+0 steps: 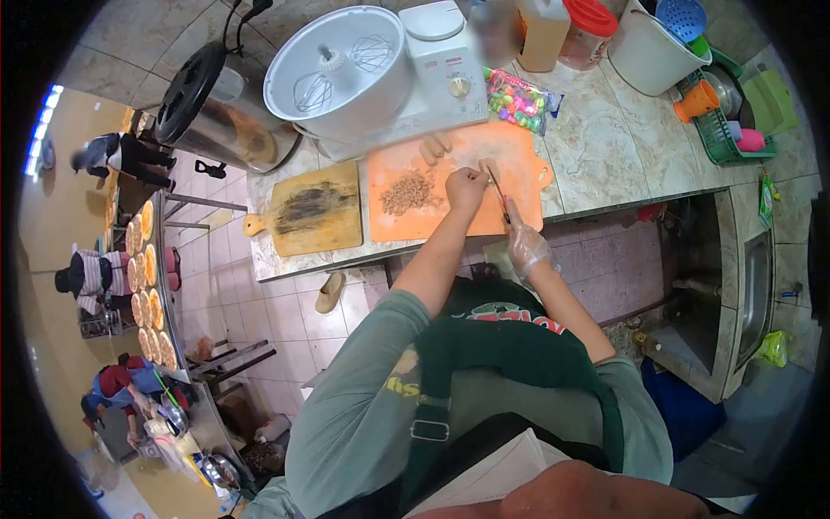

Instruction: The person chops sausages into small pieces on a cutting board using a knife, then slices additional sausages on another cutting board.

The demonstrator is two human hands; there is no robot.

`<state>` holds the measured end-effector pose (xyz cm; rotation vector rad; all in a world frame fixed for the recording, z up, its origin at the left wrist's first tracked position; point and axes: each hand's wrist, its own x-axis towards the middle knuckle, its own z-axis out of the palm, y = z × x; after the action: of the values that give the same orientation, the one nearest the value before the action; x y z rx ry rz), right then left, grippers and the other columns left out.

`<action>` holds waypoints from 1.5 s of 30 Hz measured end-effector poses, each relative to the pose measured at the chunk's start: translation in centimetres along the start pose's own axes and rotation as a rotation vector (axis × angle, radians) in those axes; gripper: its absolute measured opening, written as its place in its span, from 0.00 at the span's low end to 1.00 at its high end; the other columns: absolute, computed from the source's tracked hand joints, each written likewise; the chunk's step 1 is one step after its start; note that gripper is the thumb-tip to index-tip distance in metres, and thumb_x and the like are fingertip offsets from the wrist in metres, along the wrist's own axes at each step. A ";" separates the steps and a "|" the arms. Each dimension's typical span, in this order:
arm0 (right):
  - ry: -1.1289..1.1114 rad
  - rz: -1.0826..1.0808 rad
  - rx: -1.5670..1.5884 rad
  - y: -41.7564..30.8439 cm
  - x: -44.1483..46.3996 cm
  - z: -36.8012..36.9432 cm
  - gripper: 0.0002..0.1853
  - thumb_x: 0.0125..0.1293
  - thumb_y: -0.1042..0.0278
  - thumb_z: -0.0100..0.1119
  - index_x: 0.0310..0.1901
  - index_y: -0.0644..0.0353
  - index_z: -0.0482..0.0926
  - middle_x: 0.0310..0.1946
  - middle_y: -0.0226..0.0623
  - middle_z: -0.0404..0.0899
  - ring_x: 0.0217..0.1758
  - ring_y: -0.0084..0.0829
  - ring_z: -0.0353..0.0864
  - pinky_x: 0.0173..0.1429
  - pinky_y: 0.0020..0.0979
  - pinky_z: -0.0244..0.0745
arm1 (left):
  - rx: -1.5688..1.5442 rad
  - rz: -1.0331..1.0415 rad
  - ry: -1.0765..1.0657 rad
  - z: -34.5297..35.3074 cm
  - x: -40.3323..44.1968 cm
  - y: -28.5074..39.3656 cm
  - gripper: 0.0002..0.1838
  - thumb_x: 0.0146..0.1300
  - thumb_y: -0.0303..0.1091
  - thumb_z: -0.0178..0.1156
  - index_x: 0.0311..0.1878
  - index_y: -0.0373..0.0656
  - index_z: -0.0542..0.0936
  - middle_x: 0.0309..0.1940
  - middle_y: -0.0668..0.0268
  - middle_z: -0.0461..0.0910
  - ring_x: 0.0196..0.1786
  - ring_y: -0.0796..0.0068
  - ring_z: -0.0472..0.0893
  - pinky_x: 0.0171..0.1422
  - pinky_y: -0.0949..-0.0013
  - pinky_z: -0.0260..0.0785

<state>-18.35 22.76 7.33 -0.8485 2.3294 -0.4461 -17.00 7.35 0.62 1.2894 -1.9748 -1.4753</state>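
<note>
Two hands are positioned over the orange cutting board (519, 149) on the counter. The right hand (526, 248), covered by a clear glove, grasps the handle of the knife (496, 186); the fingers conceal most of that handle. The blade points away from the body, beside a light-brown piece (486, 166) whose full outline cannot be made out. The left hand (467, 189) is bare, with fingers curled inward near this piece. Its fingertips are too small to resolve; whether it grips anything cannot be determined.

Whole sausages (430, 154) lie on the board, beyond the left hand. The chopped sausage (408, 193) lies in a loose pile to its left; individual pieces are hard to separate.

The wooden board (337, 233) sits to the left, its surface darkly stained. Behind, the mixer bowl (367, 112) contains two whisks (372, 54). The jug (541, 41) is cut off at the top, and an item beside it is blurred beyond identification.
</note>
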 end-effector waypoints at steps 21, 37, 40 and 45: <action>0.018 -0.069 -0.001 -0.9 4.1 1.4 0.37 0.56 0.76 0.42 0.66 0.51 0.38 0.31 0.60 0.74 0.31 0.51 0.76 0.35 0.47 0.67 | -0.052 -0.003 -0.027 -0.1 0.1 0.0 0.10 0.43 0.32 0.60 0.20 0.33 0.77 0.16 0.62 0.77 0.21 0.75 0.76 0.27 0.72 0.67; -0.114 0.059 -0.122 -0.3 -1.1 0.7 0.36 0.57 0.75 0.38 0.66 0.42 0.39 0.38 0.59 0.74 0.42 0.51 0.75 0.47 0.46 0.68 | 0.079 0.172 0.014 -0.6 -0.6 1.4 0.12 0.43 0.35 0.62 0.24 0.35 0.77 0.20 0.59 0.78 0.25 0.67 0.78 0.32 0.69 0.70; -0.116 0.075 -0.178 -0.9 -1.3 0.1 0.36 0.57 0.74 0.39 0.66 0.42 0.39 0.38 0.58 0.74 0.42 0.51 0.76 0.47 0.46 0.69 | 0.219 0.171 -0.031 -0.9 -0.9 2.9 0.12 0.41 0.37 0.63 0.24 0.36 0.77 0.20 0.57 0.78 0.27 0.65 0.78 0.33 0.68 0.70; -0.133 0.070 -0.222 0.3 -2.5 0.5 0.35 0.59 0.72 0.40 0.66 0.43 0.39 0.37 0.58 0.74 0.40 0.51 0.76 0.45 0.46 0.69 | 0.335 0.180 0.010 -0.9 0.8 1.0 0.13 0.40 0.38 0.63 0.26 0.38 0.78 0.23 0.56 0.78 0.29 0.64 0.79 0.35 0.67 0.70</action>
<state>-16.67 24.55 7.91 -0.8680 2.3046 -0.0983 -17.25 6.24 1.66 1.2003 -2.3346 -1.0864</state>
